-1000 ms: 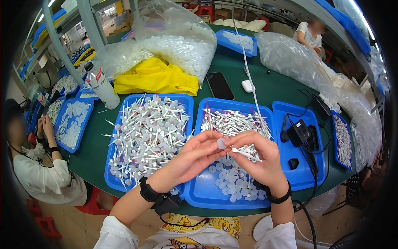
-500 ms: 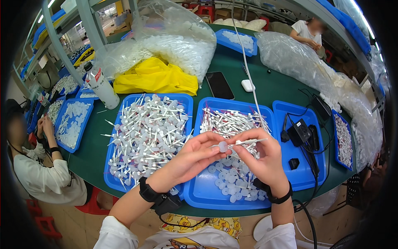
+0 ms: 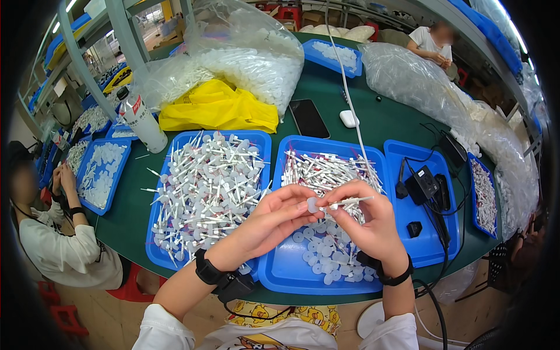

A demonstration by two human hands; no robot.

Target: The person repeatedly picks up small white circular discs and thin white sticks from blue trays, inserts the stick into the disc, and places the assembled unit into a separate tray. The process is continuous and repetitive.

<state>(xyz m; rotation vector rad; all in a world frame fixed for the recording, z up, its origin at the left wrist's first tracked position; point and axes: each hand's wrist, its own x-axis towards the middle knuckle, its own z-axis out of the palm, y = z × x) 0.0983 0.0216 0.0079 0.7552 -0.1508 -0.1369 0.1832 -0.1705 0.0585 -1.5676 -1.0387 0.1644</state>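
Observation:
My left hand (image 3: 274,217) pinches a small translucent white disc (image 3: 312,205) between thumb and fingers. Facing it, my right hand (image 3: 368,220) grips a thin white plastic stick (image 3: 353,200), whose inner end meets the disc. Whether the stick passes through the disc is too small to tell. Both hands hover over a blue tray (image 3: 269,279) with loose white sticks (image 3: 326,169) in its far part and loose translucent discs (image 3: 326,256) in its near part. Left of it, another blue tray (image 3: 153,248) is heaped with sticks that carry discs (image 3: 210,192).
Right of my hands lies a blue tray (image 3: 429,251) with black adapters (image 3: 421,185) and cables. Behind stand a bottle (image 3: 142,122), a yellow bag (image 3: 219,111), a phone (image 3: 309,119) and a white case (image 3: 349,119). A white cable (image 3: 350,99) hangs down. A co-worker (image 3: 64,233) sits at left.
The disc has turned more edge-on between my left fingers and shifted slightly left. My right hand has barely moved, still gripping the stick.

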